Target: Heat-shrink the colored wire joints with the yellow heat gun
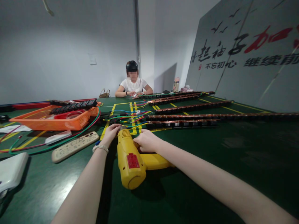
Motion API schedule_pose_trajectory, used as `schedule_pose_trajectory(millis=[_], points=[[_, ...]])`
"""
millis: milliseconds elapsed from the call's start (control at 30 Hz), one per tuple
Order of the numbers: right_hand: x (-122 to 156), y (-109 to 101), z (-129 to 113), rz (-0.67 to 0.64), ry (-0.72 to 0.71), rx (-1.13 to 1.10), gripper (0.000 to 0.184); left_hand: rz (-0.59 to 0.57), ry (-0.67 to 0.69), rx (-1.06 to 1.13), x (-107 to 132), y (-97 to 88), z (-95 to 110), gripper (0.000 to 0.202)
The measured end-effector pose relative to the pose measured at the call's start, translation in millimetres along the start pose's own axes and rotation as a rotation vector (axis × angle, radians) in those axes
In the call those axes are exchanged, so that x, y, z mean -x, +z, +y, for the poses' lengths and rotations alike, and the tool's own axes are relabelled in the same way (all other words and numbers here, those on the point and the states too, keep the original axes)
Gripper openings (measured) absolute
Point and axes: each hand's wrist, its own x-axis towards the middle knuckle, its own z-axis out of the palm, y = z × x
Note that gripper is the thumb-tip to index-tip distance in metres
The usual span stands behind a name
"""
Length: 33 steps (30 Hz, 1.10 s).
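Note:
A yellow electric screwdriver (130, 161) lies on the green table (210, 155) between my arms, its tip pointing away from me. My left hand (110, 132) rests by the tool's front end, fingers curled near the tip, a bead bracelet on the wrist. My right hand (147, 141) is closed beside the tool's barrel, touching it near the handle. What the fingers pinch is hidden. Coloured wires (127, 117) lie just beyond both hands.
Long black and copper strips (198, 116) stretch across the right half of the table. An orange basket (56, 119) with black parts sits at the left, beige power-strip covers (74, 146) nearer me. A person in white (133, 85) sits at the far end.

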Motion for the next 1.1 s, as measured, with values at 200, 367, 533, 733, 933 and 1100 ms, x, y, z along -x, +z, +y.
schedule_pose_trajectory(millis=[200,367,533,733,933,1100], points=[[7,2,4,-0.016,0.025,-0.005,0.015,-0.033,-0.009,0.087,-4,-0.5,-7,0.041],[25,5,16,-0.034,0.072,-0.001,0.014,-0.008,-0.026,0.081,-3,-0.5,-6,0.047],[42,3,26,-0.048,0.134,0.004,0.012,-0.008,-0.027,0.092,0,-0.1,-1,0.046],[64,2,41,-0.068,0.222,0.014,0.011,0.000,-0.043,0.123,1,0.1,-1,0.043],[85,0,54,-0.080,0.296,0.039,0.013,-0.010,-0.046,0.126,0,0.4,0,0.041],[88,1,56,-0.080,0.294,0.051,0.014,-0.008,-0.051,0.122,2,-0.1,2,0.034]])
